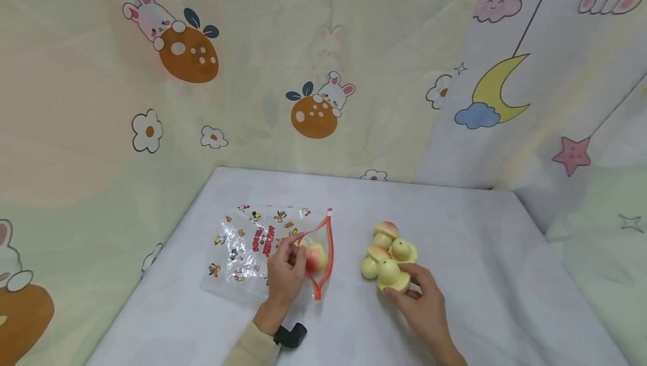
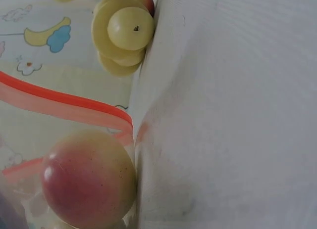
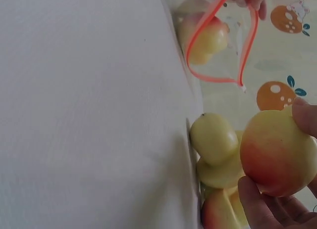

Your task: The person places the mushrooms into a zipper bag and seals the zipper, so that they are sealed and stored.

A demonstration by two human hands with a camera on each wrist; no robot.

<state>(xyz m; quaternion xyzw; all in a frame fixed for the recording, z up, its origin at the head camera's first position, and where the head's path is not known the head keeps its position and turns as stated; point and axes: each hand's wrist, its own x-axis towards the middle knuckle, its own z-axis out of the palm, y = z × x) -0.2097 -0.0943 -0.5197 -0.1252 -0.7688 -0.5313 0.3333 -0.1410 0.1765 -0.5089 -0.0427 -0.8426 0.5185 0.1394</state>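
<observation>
Clear plastic bag (image 1: pixel 253 251) lies pinched at its red rim (image 1: pixel 331 248) by the left hand (image 1: pixel 286 271); the right hand (image 1: pixel 423 303) grips a fruit (image 3: pixel 275 152) right of the bag. Sagging, the rim could snag it.

R fingers (image 3: pixel 255 206) pt. hidden behind fruit (image 3: pixel 277 152), R-wrist cam

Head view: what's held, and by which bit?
The left grip pinches the clear bag by its red mouth edge; the right grip holds a yellow knobbed piece by its rim.
</observation>
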